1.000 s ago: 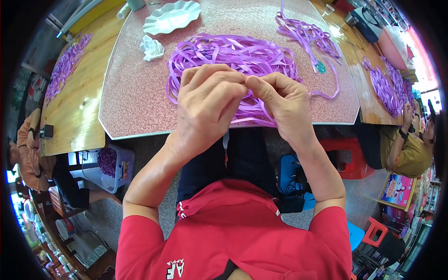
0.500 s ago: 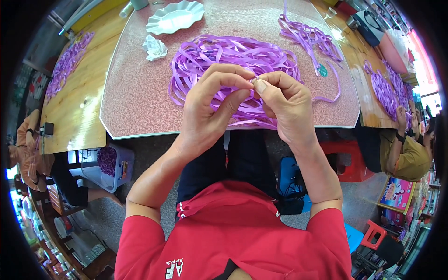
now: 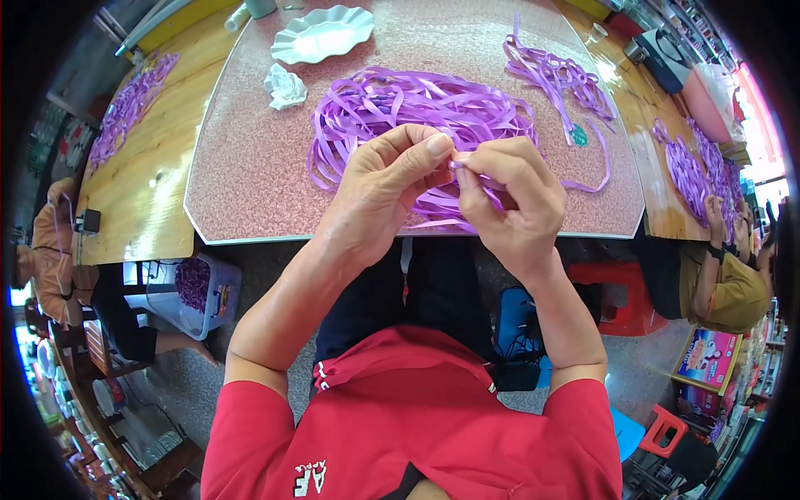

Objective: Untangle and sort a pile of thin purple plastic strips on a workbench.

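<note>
A large heap of purple ribbon (image 3: 400, 96) lies loosely looped on the pink speckled table (image 3: 250, 183). Above its near side, my left hand (image 3: 379, 196) and my right hand (image 3: 523, 204) meet fingertip to fingertip. Both are closed in a pinch on a small bit of purple ribbon (image 3: 455, 165) between them. The thumb and forefinger of my left hand press together at its left. On the right, thumb and bent forefinger grip it from the other side. My fingers hide most of the held piece, so its exact shape cannot be made out.
A white scalloped dish (image 3: 325, 35) and crumpled tissue (image 3: 286, 87) stand at the back left. More loose ribbon (image 3: 554, 71) lies back right, near a green disc (image 3: 579, 135). Two people handle ribbon at the side tables. Below left is a plastic bin (image 3: 221, 304); a red stool (image 3: 621, 321) stands right.
My left hand has rolled over, its thumb now on top against the forefinger rather than held below. My right fingers have shifted their pinch and curled more. The view has moved slightly.
</note>
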Motion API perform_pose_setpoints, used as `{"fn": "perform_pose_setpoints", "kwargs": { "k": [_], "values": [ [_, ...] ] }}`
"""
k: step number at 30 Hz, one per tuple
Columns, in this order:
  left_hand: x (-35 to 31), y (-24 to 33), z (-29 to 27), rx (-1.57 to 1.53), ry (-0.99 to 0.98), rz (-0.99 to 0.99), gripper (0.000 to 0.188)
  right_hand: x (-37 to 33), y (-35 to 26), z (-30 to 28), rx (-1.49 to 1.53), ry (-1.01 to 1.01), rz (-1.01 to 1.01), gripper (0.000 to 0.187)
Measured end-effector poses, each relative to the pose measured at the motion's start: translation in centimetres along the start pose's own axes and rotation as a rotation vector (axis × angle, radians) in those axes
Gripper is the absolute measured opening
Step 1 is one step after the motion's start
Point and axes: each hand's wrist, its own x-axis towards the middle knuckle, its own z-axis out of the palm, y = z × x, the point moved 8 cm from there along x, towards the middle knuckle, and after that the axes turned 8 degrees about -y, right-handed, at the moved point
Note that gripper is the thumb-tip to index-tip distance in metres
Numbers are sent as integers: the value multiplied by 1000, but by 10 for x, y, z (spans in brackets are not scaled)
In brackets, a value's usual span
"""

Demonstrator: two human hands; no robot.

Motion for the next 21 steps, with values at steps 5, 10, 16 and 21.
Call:
{"fn": "perform_pose_setpoints", "kwargs": {
  "k": [5,10,16,21],
  "values": [
    [-1,5,-1,168,53,-6,20,-1,-7,-1,-215,-33,-141,26],
    [-10,7,10,203,58,80,17,0,-6,-5,-152,-3,-115,25],
    [-10,13,12,470,71,259,12,1,-5,-3,-95,-11,-50,20],
    [-11,14,11,716,112,303,10,0,1,-6,-113,5,74,14]
  ]
}}
